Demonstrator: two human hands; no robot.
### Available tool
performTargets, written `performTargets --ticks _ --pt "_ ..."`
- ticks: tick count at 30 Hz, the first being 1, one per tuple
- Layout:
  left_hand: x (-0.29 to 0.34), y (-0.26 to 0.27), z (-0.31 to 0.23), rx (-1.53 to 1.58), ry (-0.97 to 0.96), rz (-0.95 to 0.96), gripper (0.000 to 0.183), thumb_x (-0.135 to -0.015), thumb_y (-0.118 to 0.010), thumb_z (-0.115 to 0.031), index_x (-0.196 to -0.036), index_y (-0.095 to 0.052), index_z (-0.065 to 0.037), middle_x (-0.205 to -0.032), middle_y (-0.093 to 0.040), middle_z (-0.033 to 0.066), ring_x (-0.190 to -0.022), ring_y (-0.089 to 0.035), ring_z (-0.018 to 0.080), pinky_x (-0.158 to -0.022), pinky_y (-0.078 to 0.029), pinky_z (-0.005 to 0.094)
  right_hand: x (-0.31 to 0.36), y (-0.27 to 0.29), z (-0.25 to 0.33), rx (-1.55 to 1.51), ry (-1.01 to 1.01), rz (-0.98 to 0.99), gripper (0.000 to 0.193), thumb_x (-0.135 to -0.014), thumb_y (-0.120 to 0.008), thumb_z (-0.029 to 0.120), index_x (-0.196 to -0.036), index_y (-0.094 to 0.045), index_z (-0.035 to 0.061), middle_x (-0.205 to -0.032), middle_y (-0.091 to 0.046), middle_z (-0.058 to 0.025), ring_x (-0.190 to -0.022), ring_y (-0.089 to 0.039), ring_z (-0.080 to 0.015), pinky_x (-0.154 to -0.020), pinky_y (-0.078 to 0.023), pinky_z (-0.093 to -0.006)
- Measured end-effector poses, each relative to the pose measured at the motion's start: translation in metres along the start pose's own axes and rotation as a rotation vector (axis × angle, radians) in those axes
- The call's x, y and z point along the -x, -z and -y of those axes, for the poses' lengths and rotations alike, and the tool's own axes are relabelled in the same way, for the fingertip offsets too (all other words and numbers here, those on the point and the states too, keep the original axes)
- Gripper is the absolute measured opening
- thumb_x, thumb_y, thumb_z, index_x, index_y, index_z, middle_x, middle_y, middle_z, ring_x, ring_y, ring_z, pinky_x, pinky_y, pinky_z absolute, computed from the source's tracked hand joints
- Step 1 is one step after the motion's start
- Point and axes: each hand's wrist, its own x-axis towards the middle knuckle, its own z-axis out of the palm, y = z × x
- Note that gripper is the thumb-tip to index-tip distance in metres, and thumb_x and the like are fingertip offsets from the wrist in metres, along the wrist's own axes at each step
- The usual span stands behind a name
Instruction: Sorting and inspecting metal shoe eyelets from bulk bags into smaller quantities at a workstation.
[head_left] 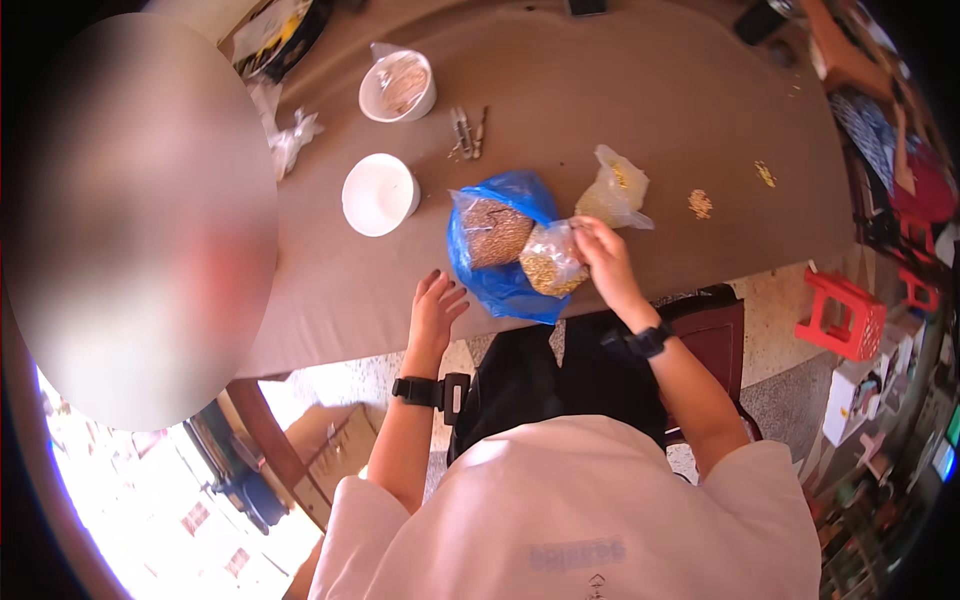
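Observation:
My right hand (603,255) pinches the gathered top of a clear plastic bag of golden grains (550,272). That bag rests on the right side of an open blue plastic bag (508,300). Inside the blue bag, a clear bag of brown grains (497,232) lies beside it. Just beyond my right hand is another clear plastic bag (612,192) with pale and yellow contents. My left hand (434,308) hovers at the table's near edge, left of the blue bag, fingers apart and holding nothing.
On the brown-covered table (620,90) stand a white bowl (381,195) and another white bowl (412,112) holding bagged material. Small metal tools (466,134) lie nearby. Loose grains form a tan pile (699,204) and a yellow pile (765,174). A red stool (842,315) is right.

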Motion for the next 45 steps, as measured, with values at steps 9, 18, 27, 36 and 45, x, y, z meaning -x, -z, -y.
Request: performTargets --ticks 9,18,27,36,45 --pt "0.006 -0.035 -0.001 -0.684 -0.38 0.238 0.017 -0.079 -0.061 -0.006 -0.093 -0.057 0.002 -0.077 -0.062 0.0048 -0.072 -0.058 0.0102 -0.065 -0.046 0.0244 0.001 -0.007 0.026 0.445 0.136 0.059 0.034 -0.071 -0.071 0.02 -0.091 -0.054 -0.0021 -0.075 -0.053 -0.0059 -0.067 -0.051 -0.0153 -0.063 -0.042 -0.0269" --pt "0.003 -0.049 0.032 -0.273 -0.002 0.361 0.039 -0.08 -0.06 -0.009 -0.114 -0.045 0.0 -0.102 -0.056 0.0128 -0.09 -0.057 0.0187 -0.076 -0.045 0.0297 0.0 -0.008 0.024 0.469 -0.045 0.17 0.02 -0.082 -0.055 0.009 -0.098 -0.057 -0.0035 -0.081 -0.064 -0.0133 -0.074 -0.061 -0.0197 -0.069 -0.046 -0.0291" --pt "0.044 -0.085 -0.013 0.381 0.173 1.023 0.081 -0.068 -0.072 -0.016 -0.133 -0.026 -0.004 -0.129 -0.043 0.0103 -0.118 -0.043 0.0223 -0.1 -0.034 0.0372 0.046 0.021 0.108 -0.377 -0.357 0.125 0.023 -0.089 -0.048 0.009 -0.108 -0.054 -0.0022 -0.105 -0.06 -0.0094 -0.096 -0.057 -0.0167 -0.085 -0.045 -0.033" --pt "0.087 -0.149 -0.024 0.242 0.171 0.998 0.066 -0.068 -0.066 0.002 -0.126 -0.036 -0.003 -0.117 -0.052 0.0105 -0.11 -0.05 0.0216 -0.095 -0.04 0.0358 0.08 0.059 0.145 -0.465 -0.148 -0.008 0.027 -0.089 -0.045 0.01 -0.111 -0.05 -0.005 -0.113 -0.055 -0.0162 -0.105 -0.053 -0.0223 -0.092 -0.042 -0.0378" --pt "0.075 -0.245 -0.001 0.202 0.192 0.919 0.062 -0.068 -0.065 0.006 -0.124 -0.038 -0.002 -0.114 -0.054 0.0103 -0.106 -0.053 0.0209 -0.091 -0.044 0.0354 0.051 0.158 0.147 -0.521 -0.169 -0.017 0.025 -0.088 -0.047 0.009 -0.109 -0.051 -0.0038 -0.114 -0.054 -0.0152 -0.101 -0.054 -0.02 -0.09 -0.042 -0.0357"
